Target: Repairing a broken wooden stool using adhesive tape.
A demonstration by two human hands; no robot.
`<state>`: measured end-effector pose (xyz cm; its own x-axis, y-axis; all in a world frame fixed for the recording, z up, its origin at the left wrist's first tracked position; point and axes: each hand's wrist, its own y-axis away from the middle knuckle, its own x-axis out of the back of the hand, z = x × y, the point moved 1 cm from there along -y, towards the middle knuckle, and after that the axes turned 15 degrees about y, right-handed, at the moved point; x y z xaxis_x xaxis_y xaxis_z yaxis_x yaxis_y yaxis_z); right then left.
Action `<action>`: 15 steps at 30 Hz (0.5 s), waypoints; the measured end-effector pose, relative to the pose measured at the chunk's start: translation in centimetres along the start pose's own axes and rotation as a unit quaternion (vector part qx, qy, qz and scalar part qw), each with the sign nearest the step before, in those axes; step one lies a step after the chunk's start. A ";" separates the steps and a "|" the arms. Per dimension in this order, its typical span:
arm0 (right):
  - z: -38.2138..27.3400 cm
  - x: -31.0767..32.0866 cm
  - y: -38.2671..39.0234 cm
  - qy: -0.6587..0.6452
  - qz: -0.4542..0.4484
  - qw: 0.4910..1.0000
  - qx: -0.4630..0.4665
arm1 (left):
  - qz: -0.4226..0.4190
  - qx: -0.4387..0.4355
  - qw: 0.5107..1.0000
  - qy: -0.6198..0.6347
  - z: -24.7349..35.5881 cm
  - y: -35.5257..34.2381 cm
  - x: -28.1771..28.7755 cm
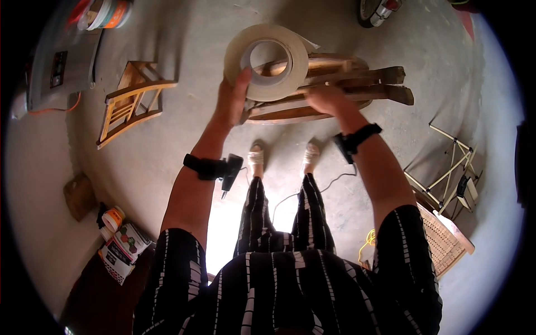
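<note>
Head view shows my left hand (231, 100) with its fingers closed around the rim of a big roll of tape (267, 61), held up just above the wooden bundle (335, 89). My right hand (326, 100) presses on those dark wooden pieces, fingers curled over them; I cannot tell whether they truly grip. I judge the wrapping barely begun: I see no band of tape around the wood, though a loose tail seems to stick out at the roll's far right. A small wooden stool (131, 100) lies tipped on the floor (184, 151), far left. Near left, a printed bag (124, 245) holds packets, contents unclear.
</note>
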<state>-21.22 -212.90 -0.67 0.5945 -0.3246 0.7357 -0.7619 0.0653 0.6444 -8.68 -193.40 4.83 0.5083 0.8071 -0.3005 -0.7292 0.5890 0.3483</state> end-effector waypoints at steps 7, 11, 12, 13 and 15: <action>-9.7 -0.5 3.4 -0.244 0.278 0.927 0.057 | 0.011 0.005 0.999 -0.051 -0.2 0.3 0.7; -5.4 -4.6 9.5 -0.389 0.399 0.825 -0.092 | -0.012 -0.025 0.985 -0.169 1.2 -0.3 0.3; -4.5 -6.6 9.2 -0.263 0.420 0.864 -0.093 | -0.016 -0.025 0.985 -0.171 1.2 -0.9 -0.1; -4.0 -8.7 8.6 -0.133 0.432 0.887 -0.091 | -0.015 -0.035 0.979 -0.202 1.3 -1.3 -0.5; -4.0 -8.1 6.8 -0.091 0.441 0.890 -0.065 | -0.009 -0.038 0.969 -0.242 1.6 -1.8 -0.3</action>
<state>-30.18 -206.08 -1.42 -0.2816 -0.2405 0.9289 -0.8684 0.4757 -0.1401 -6.82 -194.67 5.70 0.6640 0.7320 0.1528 -0.7399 0.6136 0.2756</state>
